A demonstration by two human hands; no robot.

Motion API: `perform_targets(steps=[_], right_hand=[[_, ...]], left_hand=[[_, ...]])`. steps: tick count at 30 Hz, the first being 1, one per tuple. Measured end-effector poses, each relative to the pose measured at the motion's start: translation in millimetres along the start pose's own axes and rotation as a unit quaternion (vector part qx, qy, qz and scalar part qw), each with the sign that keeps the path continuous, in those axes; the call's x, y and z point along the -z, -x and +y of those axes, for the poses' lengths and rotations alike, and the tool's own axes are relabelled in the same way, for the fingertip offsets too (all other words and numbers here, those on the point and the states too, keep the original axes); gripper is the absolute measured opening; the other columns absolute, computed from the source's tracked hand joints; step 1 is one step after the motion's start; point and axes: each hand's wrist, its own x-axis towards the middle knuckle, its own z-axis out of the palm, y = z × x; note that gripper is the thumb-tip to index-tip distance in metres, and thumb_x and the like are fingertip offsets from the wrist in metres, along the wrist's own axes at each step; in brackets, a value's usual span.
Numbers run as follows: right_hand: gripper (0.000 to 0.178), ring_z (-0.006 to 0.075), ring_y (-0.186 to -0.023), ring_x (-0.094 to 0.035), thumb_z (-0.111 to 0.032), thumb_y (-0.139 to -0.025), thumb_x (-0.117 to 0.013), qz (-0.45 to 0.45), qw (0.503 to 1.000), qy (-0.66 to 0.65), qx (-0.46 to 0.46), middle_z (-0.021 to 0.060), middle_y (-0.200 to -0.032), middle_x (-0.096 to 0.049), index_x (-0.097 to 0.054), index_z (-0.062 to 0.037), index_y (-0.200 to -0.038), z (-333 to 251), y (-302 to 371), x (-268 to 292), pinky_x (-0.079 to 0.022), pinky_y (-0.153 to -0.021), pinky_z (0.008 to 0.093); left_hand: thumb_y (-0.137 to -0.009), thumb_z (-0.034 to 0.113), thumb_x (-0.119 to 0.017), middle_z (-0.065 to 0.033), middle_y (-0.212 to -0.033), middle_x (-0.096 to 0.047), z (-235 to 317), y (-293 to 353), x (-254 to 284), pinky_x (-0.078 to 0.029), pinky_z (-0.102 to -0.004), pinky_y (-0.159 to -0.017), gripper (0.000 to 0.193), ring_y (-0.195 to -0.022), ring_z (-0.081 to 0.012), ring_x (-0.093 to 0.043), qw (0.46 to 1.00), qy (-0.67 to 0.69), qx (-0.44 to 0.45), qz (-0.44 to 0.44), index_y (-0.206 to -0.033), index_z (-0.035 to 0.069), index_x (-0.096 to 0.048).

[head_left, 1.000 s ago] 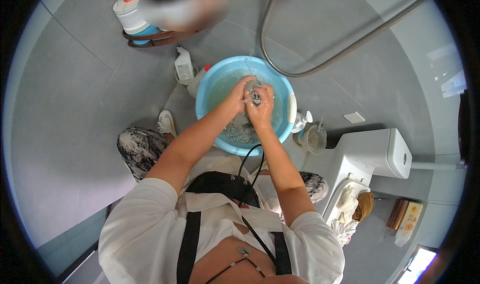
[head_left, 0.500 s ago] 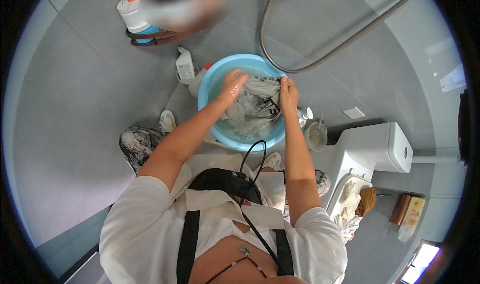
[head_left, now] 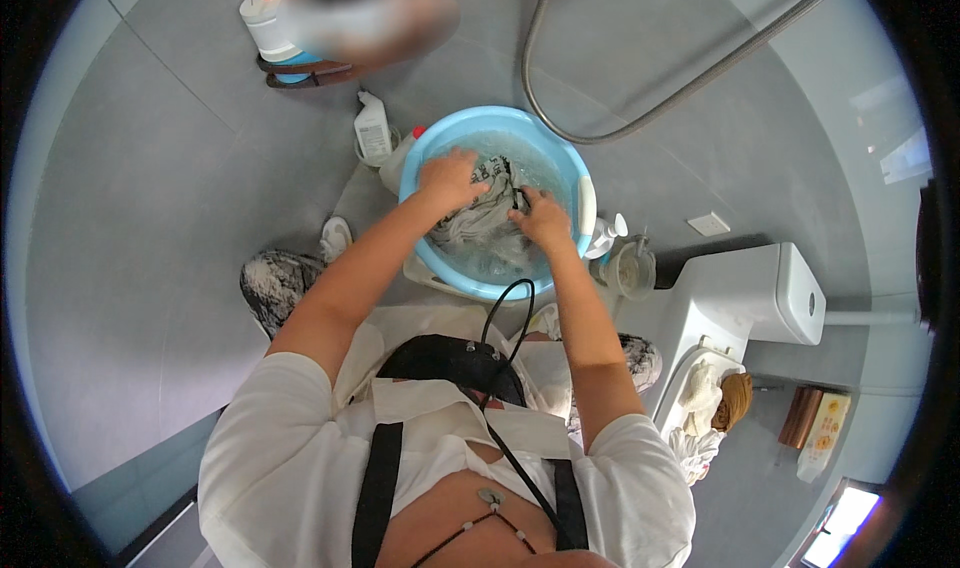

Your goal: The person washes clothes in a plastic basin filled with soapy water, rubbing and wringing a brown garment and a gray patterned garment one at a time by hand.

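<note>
A grey cloth (head_left: 482, 218) with dark printed marks lies bunched and wet in a round light blue basin (head_left: 424, 260) of sudsy water. On its left side my left hand (head_left: 450, 178) is closed over the cloth, thumb pointing right, its fingertips partly hidden. My right hand (head_left: 541, 218) comes from the right, thumb and fingers pinching the cloth's dark-marked edge. Both hands are inside the basin's rim, a short gap apart. The lower part of the cloth sinks under the foam.
White bottles stand left (head_left: 372, 128) and right (head_left: 606, 234) of the basin, with a clear container (head_left: 632, 270) beyond the right one. A metal hose (head_left: 640, 128) hangs over the far side. A white toilet (head_left: 745, 293) is at right; a blurred person (head_left: 370, 18) is at far left.
Both hands have shifted left and the right one has come nearer me, off the basin's right rim. The cloth, stretched between them before, is now bunched further left.
</note>
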Motion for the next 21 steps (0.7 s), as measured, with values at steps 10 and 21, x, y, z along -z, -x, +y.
perform_targets(steps=[10, 21], right_hand=[[0.066, 0.0301, -0.123, -0.027, -0.016, -0.073, -0.056, -0.164, 0.981, 0.100, -0.018, 0.0116, -0.135, -0.026, -0.026, -0.0239, -0.132, 9.6, -20.2, -46.6, -0.030, -0.098, 0.0424], [0.088, 0.0348, -0.118, -0.032, -0.031, -0.052, -0.076, -0.088, 0.972, -0.180, 0.121, 0.0171, -0.128, -0.034, -0.034, -0.0077, -0.125, 26.5, -32.1, -44.7, -0.027, -0.098, 0.0405]], left_hand=[[-0.065, 0.034, -0.067, -0.0164, -0.126, -0.036, -2.2, -20.1, -80.9, -0.029, -0.0475, -0.093, 0.085, -0.116, -0.0324, -0.036, 0.999, -0.006, -0.008, -0.050, -0.132, 0.012, -0.020], [-0.066, 0.000, -0.043, -0.0151, -0.095, -0.058, -29.4, -46.5, -71.5, -0.043, -0.0339, -0.077, 0.038, -0.090, -0.0273, -0.055, 0.914, 0.403, 0.046, 0.002, -0.102, 0.006, -0.056]])
